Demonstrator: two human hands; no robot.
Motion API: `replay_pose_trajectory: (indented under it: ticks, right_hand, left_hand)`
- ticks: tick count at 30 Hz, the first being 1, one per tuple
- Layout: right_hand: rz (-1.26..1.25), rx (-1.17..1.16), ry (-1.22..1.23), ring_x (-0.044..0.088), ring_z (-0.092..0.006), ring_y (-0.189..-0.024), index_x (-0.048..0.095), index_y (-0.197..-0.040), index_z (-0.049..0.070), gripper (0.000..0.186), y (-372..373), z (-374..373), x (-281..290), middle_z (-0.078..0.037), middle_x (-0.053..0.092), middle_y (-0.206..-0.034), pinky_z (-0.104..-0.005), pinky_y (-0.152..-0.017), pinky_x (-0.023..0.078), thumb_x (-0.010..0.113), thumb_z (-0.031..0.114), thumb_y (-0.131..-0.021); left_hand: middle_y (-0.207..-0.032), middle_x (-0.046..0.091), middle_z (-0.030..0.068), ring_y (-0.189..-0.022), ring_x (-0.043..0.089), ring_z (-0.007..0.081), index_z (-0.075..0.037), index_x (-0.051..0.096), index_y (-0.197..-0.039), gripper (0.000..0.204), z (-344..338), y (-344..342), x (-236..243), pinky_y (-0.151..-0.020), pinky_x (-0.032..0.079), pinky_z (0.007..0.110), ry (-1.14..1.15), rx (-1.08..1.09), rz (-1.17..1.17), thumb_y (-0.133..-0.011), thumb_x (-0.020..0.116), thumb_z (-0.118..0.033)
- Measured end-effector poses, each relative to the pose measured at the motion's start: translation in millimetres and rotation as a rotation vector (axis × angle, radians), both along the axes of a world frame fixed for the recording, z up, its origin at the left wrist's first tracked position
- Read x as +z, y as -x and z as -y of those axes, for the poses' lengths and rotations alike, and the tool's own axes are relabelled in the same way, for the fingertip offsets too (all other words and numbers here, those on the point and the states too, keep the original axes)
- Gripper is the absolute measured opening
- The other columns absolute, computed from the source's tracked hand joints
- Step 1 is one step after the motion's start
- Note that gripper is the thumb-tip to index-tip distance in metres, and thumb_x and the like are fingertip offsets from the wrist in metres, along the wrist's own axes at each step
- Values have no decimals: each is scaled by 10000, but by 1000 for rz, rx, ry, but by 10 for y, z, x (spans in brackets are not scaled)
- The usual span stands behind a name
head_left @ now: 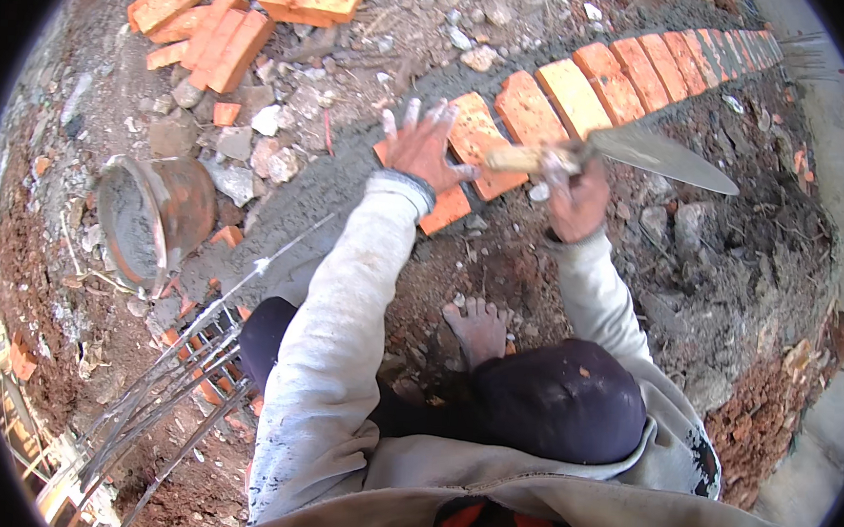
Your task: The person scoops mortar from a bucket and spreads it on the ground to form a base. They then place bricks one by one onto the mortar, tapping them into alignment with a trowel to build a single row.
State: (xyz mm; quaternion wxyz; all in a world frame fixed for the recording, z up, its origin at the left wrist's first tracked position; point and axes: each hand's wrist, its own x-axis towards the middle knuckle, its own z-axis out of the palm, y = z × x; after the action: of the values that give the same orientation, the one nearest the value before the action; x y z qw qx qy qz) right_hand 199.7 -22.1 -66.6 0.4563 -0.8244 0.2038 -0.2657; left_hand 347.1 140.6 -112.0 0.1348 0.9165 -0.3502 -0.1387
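My left hand (422, 154) lies with its fingers spread on an orange brick (447, 212), which it partly covers. That brick is at the near end of a curved row of bricks (609, 83) set side by side. In my right hand (581, 202) is a trowel (666, 157), its fingers closed around it. The wooden handle points left over the neighbouring brick (474, 128), and the metal blade reaches right, above the ground. Grey mortar (325, 175) spreads out beside my left hand and forearm.
A tilted bucket (183, 210) with grey mortar inside stands at left. Loose bricks (227, 42) lie in a heap at upper left, among stones and rubble. Steel rods (164, 387) stick out at lower left. My bare foot (477, 328) rests on the soil near the row.
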Motion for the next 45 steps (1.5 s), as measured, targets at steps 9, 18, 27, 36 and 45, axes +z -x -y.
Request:
replay_pose_trajectory:
  ticks: [9, 18, 27, 36, 45]
  right_hand:
    - [125, -417, -141, 559, -106, -683, 573, -974, 20, 202, 422, 350, -31, -29, 601, -747, -266, -633, 457, 621, 207, -916]
    - [231, -365, -173, 599, -117, -769, 561, -1013, 6, 225, 270, 512, -115, -47, 636, -853, -260, -700, 486, 665, 164, -892]
    - [144, -130, 162, 674, -265, -904, 555, -1108, 11, 320, -240, 569, -394, -146, 659, -1014, -358, -775, 530, 682, 166, -859]
    - [156, -99, 58, 677, -248, -905, 559, -1113, 15, 271, -285, 463, -341, -141, 655, -1023, -329, -703, 542, 642, 139, -888]
    - [265, -211, 4, 677, -239, -904, 526, -1100, 11, 271, -219, 637, -397, -147, 665, -1025, -326, -740, 536, 639, 151, -898]
  left_hand:
    - [-1369, 491, 137, -1358, 334, 320, -104, 436, -1390, 733, 472, -156, -93, -1137, 187, 487, 294, -142, 111, -803, 670, -476]
    - [-1348, 539, 46, -1389, 297, 313, -181, 304, -1472, 814, 982, -264, -104, -1152, 38, 552, 166, -274, 121, -811, 652, -506]
    - [-1319, 555, 93, -1370, 324, 334, -116, 290, -1473, 931, 970, -141, -116, -1144, 16, 585, 193, -188, 120, -732, 738, -458]
    - [-1322, 554, 85, -1354, 351, 313, -139, 303, -1469, 951, 983, -107, -133, -1155, 33, 561, 120, -145, 92, -717, 730, -535]
    - [-1345, 533, 95, -1360, 344, 314, -134, 333, -1455, 940, 945, -147, -92, -1158, 30, 557, 119, -165, 148, -708, 743, -532]
